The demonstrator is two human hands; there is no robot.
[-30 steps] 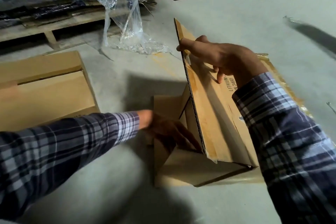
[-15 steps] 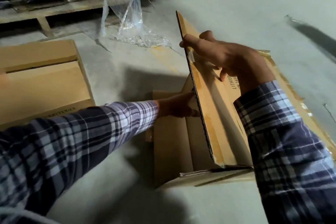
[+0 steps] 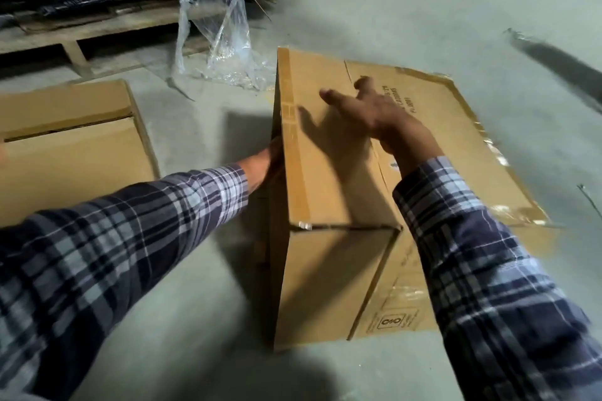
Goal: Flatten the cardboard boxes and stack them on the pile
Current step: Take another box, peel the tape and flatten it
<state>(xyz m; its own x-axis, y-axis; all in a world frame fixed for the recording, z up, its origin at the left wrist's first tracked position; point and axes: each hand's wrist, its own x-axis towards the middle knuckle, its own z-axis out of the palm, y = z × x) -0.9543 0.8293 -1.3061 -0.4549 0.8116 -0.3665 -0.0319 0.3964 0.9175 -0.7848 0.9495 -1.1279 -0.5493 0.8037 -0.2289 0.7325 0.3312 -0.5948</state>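
Right hand [image 3: 374, 114] lies open-palmed on the half-collapsed cardboard box [image 3: 325, 172] on the floor; left hand [image 3: 272, 158], grip hidden, reaches under its edge; best press evenly along the creases

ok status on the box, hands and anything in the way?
Right hand open, flat on top of the cardboard box. Left hand mostly hidden behind its left edge. Box half-collapsed, not flat. Second box left; floor between bare.
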